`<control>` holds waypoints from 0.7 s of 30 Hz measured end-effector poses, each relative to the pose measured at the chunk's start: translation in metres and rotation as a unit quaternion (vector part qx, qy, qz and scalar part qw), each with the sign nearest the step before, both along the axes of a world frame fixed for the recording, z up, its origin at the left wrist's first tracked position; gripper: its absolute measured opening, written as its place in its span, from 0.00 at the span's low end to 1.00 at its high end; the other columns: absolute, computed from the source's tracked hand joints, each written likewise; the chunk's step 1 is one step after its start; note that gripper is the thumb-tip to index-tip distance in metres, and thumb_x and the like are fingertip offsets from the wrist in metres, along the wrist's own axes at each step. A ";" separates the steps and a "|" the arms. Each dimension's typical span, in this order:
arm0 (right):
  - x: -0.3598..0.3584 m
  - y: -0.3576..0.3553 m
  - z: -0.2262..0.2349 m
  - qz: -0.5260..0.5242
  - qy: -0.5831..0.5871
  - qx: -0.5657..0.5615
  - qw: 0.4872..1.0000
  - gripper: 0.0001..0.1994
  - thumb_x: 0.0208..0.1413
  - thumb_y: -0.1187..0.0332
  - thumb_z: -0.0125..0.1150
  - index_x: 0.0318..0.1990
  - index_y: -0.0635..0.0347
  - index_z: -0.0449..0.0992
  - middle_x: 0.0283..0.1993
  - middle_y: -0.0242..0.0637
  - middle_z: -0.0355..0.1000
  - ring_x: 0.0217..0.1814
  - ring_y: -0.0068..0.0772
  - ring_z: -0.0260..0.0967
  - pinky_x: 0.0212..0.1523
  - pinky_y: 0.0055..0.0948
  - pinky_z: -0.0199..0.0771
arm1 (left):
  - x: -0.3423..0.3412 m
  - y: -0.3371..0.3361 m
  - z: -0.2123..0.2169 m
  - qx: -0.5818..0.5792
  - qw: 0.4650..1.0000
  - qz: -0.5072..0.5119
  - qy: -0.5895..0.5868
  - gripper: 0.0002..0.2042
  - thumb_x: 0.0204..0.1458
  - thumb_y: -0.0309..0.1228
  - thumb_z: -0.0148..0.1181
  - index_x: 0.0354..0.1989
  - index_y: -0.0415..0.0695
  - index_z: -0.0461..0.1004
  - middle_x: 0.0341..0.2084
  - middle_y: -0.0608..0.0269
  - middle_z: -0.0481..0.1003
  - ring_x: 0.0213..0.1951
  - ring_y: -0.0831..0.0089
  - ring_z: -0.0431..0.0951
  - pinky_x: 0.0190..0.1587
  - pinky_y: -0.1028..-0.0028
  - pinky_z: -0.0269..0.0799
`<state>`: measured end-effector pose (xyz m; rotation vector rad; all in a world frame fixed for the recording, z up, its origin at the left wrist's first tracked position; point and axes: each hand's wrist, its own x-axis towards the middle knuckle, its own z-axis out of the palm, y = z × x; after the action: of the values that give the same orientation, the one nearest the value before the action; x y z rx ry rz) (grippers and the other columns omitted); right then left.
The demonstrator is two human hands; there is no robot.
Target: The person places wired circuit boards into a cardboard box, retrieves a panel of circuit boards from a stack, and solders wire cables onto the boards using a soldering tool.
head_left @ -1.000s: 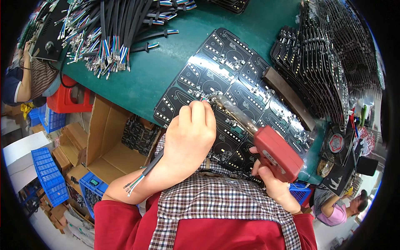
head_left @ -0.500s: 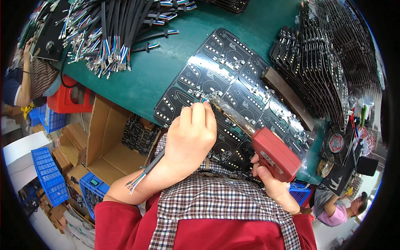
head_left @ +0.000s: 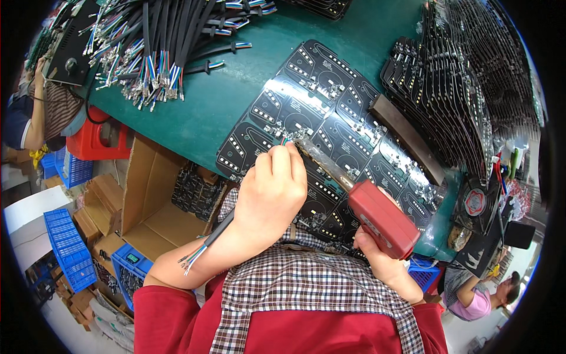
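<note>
My left hand [head_left: 272,192] pinches a black-sheathed cable [head_left: 220,230]. One end of the cable trails back over my wrist with its thin coloured wires splayed. At my fingertips its other coloured wires [head_left: 285,141] meet a panel of black circuit boards [head_left: 348,144] with rows of small pale components. My right hand [head_left: 386,268] is wrapped round the handle of a red soldering gun [head_left: 384,219]. The gun's long metal barrel points up and left, its tip right beside those wires. Whether the tip touches them is too small to tell.
A dark metal bar [head_left: 407,138] lies on the panel's right side. Beyond it stand stacked circuit boards [head_left: 460,88]. Bundled black cables [head_left: 165,47] lie at the far left of the green table [head_left: 247,76]. Below the table's left edge is a cardboard box [head_left: 144,221]. People sit at both sides.
The red gun body has shifted slightly left and up, while its tip stays by the wires. My right fingers have shifted on the handle. My left hand is nearly still.
</note>
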<state>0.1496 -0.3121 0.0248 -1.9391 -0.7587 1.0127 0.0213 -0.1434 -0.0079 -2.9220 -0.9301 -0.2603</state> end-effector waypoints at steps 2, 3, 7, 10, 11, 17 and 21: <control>0.001 0.010 0.006 0.003 0.024 0.035 0.999 0.33 0.37 0.75 0.68 0.56 0.66 0.63 0.47 0.41 0.71 0.28 0.21 0.70 0.31 0.18 0.71 | 0.000 0.000 -0.002 0.008 1.000 -0.003 0.003 0.15 0.38 0.23 0.54 0.38 0.35 0.72 0.22 0.64 0.62 0.25 0.74 0.67 0.23 0.80 0.67; 0.001 0.009 0.005 0.003 0.025 0.037 0.999 0.33 0.37 0.75 0.68 0.56 0.66 0.63 0.47 0.41 0.71 0.28 0.21 0.70 0.31 0.18 0.71 | -0.001 0.000 -0.002 0.016 1.000 -0.007 0.006 0.15 0.39 0.23 0.54 0.38 0.35 0.72 0.22 0.64 0.62 0.25 0.74 0.67 0.23 0.80 0.68; 0.005 0.003 0.009 -0.032 0.150 0.030 0.988 0.35 0.41 0.79 0.63 0.60 0.64 0.57 0.48 0.43 0.69 0.30 0.21 0.68 0.31 0.18 0.69 | 0.000 0.002 -0.002 0.012 1.000 -0.015 0.003 0.14 0.40 0.23 0.54 0.38 0.34 0.72 0.22 0.65 0.62 0.25 0.74 0.67 0.24 0.80 0.68; 0.003 -0.002 0.015 -0.045 0.195 0.065 0.978 0.35 0.46 0.78 0.59 0.63 0.62 0.50 0.48 0.45 0.68 0.30 0.22 0.65 0.30 0.18 0.66 | 0.000 0.000 -0.003 0.025 1.000 -0.010 0.006 0.13 0.40 0.23 0.55 0.37 0.34 0.72 0.22 0.65 0.63 0.25 0.74 0.68 0.23 0.80 0.67; 0.003 -0.007 0.014 -0.069 0.211 0.103 0.970 0.33 0.48 0.75 0.58 0.62 0.63 0.52 0.48 0.46 0.68 0.30 0.23 0.66 0.29 0.19 0.66 | 0.000 0.000 -0.003 0.044 0.999 -0.009 0.006 0.12 0.41 0.23 0.55 0.36 0.34 0.72 0.22 0.65 0.64 0.25 0.74 0.68 0.23 0.80 0.67; 0.000 -0.015 0.014 -0.137 0.117 0.191 0.965 0.27 0.51 0.62 0.58 0.55 0.66 0.58 0.41 0.52 0.68 0.19 0.25 0.62 0.17 0.20 0.62 | -0.011 -0.009 0.011 -0.063 0.996 0.031 0.059 0.20 0.44 0.31 0.56 0.47 0.37 0.69 0.36 0.57 0.69 0.42 0.66 0.70 0.44 0.69 0.67; 0.004 -0.026 0.018 -0.177 0.118 0.200 0.956 0.29 0.49 0.60 0.62 0.53 0.70 0.61 0.41 0.50 0.69 0.22 0.26 0.66 0.20 0.21 0.67 | -0.053 -0.030 -0.010 -0.221 0.975 0.019 0.015 0.40 0.48 0.52 0.51 0.64 0.41 0.46 0.65 0.55 0.43 0.67 0.61 0.42 0.62 0.46 0.35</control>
<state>0.1534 -0.3381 0.0425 -1.5010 -0.4188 0.7801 -0.0315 -0.1731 -0.0178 -3.2849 -1.1707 -0.0032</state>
